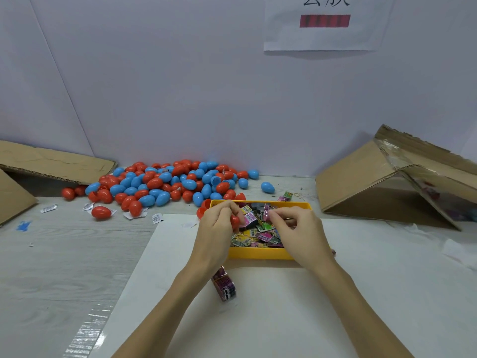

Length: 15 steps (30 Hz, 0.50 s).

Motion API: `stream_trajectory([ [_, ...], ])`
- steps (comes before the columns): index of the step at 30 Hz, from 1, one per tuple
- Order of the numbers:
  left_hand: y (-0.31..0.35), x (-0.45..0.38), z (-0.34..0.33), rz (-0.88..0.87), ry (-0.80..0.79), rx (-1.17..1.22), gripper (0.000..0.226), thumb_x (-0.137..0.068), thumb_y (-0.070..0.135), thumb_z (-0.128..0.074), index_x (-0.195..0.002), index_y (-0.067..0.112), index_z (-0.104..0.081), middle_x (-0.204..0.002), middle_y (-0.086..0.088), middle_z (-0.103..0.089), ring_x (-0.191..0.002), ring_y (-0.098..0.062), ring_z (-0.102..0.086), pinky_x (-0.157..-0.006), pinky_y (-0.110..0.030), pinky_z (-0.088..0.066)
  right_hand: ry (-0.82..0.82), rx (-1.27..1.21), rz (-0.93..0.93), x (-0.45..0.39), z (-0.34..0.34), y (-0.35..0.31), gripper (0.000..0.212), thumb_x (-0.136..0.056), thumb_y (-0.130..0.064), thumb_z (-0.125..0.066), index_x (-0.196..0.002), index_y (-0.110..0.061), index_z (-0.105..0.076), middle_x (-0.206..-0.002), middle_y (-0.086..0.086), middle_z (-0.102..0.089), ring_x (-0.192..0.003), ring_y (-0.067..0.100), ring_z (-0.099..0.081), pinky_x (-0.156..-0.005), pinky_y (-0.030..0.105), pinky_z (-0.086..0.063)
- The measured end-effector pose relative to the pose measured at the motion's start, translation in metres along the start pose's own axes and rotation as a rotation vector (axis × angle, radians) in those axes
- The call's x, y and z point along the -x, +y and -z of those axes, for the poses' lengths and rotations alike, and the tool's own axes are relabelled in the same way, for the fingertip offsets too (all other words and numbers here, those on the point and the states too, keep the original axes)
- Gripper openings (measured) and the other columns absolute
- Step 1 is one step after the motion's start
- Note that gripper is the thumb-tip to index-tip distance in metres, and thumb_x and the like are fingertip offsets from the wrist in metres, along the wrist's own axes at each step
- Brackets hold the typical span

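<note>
Head cam only: my left grip (219, 228) was curled round a red egg shell (235, 221) over the left side of the yellow tray (258, 254). My right grip (296, 228) pinched a pink packet (268, 215) just right of it, the two close together. So the packet had to travel left into the shell, I reckon. Couldn't tell which way the shell's mouth faced.

Plain white wall (180, 99) behind, corner seam at left, paper sign (322, 40) high on the right. Grey wood-grain table (64, 254), white sheet (284, 319) over its near part. Left box (51, 161) and right box (361, 182), both cardboard, tipped over. Soft, even light.
</note>
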<state>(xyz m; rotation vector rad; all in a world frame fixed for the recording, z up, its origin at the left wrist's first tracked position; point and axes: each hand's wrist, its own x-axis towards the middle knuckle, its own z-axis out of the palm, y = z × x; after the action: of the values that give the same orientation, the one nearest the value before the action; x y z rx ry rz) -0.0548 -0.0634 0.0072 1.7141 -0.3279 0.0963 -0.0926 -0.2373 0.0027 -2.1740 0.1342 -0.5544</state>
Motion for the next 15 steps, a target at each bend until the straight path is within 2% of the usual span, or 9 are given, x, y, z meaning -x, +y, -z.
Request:
stream_trajectory([
  [1, -0.0002, 0.0003, -0.0013, 0.029, -0.003, 0.025, 0.041, -0.104, 0.01, -0.038, -0.07, 0.017, -0.061, -0.069, 0.008, -0.059, -0.073, -0.008, -0.054, -0.071, -0.029, -0.045, 0.0, -0.006, 0.024, 0.0015, -0.0017, -0.0024, 0.018, -0.099, -0.032, -0.065, -0.101, -0.024, -0.081, -0.09, -0.018, -0.068, -0.083, -0.007, -0.063, -0.067, 0.006, -0.046],
  [3, 0.0002, 0.0014, -0.0037, 0.021, -0.039, -0.039, 0.038, -0.101, 0.038, -0.046, -0.075, 0.019, -0.064, -0.066, 0.011, -0.059, -0.07, -0.004, -0.056, -0.068, -0.022, -0.044, 0.004, -0.017, 0.08, 0.0046, -0.0051, -0.0065, 0.016, -0.098, -0.03, -0.067, -0.101, -0.025, -0.081, -0.093, -0.013, -0.068, -0.086, -0.011, -0.06, -0.067, 0.004, -0.043],
  [5, -0.0028, 0.0038, -0.0072, -0.057, -0.051, -0.21, 0.033, -0.096, 0.058, -0.058, -0.086, 0.028, -0.068, -0.076, 0.016, -0.066, -0.079, 0.0, -0.062, -0.067, -0.018, -0.049, -0.005, 0.0, 0.125, 0.007, -0.0075, -0.0094, 0.015, -0.098, -0.029, -0.067, -0.105, -0.026, -0.081, -0.094, -0.009, -0.067, -0.088, -0.01, -0.058, -0.066, 0.004, -0.041],
  [7, -0.0031, 0.0048, -0.0095, -0.11, -0.003, -0.275, 0.021, -0.091, 0.052, -0.069, -0.092, 0.031, -0.07, -0.086, 0.016, -0.069, -0.089, 0.002, -0.063, -0.075, -0.021, -0.054, -0.011, 0.03, 0.154, 0.008, -0.009, -0.0103, 0.017, -0.098, -0.025, -0.067, -0.109, -0.025, -0.08, -0.094, -0.007, -0.065, -0.086, -0.004, -0.058, -0.064, 0.005, -0.041],
  [11, -0.0007, 0.0036, -0.0074, -0.1, -0.003, -0.15, 0.01, -0.092, 0.037, -0.074, -0.094, 0.026, -0.074, -0.091, 0.015, -0.072, -0.093, -0.001, -0.067, -0.086, -0.031, -0.058, -0.019, 0.078, 0.191, 0.0089, -0.0094, -0.0105, 0.019, -0.097, -0.026, -0.069, -0.113, -0.023, -0.08, -0.093, -0.007, -0.063, -0.075, 0.001, -0.058, -0.063, 0.008, -0.041],
  [13, 0.0003, 0.0031, -0.0052, -0.108, -0.022, -0.123, 0.006, -0.093, 0.033, -0.073, -0.093, 0.027, -0.075, -0.091, 0.016, -0.072, -0.093, -0.003, -0.068, -0.087, -0.035, -0.059, -0.046, 0.063, 0.199, 0.0086, -0.0079, -0.0103, 0.024, -0.098, -0.026, -0.067, -0.121, -0.025, -0.076, -0.099, -0.009, -0.064, -0.08, 0.002, -0.06, -0.064, 0.007, -0.041],
  [15, 0.0003, 0.003, -0.0031, -0.15, -0.034, -0.167, 0.004, -0.094, 0.029, -0.072, -0.095, 0.027, -0.076, -0.09, 0.018, -0.072, -0.094, -0.002, -0.068, -0.086, -0.034, -0.059, -0.101, -0.02, 0.199, 0.0075, -0.0038, -0.0113, 0.039, -0.1, -0.023, -0.064, -0.138, -0.029, -0.064, -0.114, -0.012, -0.066, -0.096, -0.001, -0.062, -0.072, 0.008, -0.046],
])
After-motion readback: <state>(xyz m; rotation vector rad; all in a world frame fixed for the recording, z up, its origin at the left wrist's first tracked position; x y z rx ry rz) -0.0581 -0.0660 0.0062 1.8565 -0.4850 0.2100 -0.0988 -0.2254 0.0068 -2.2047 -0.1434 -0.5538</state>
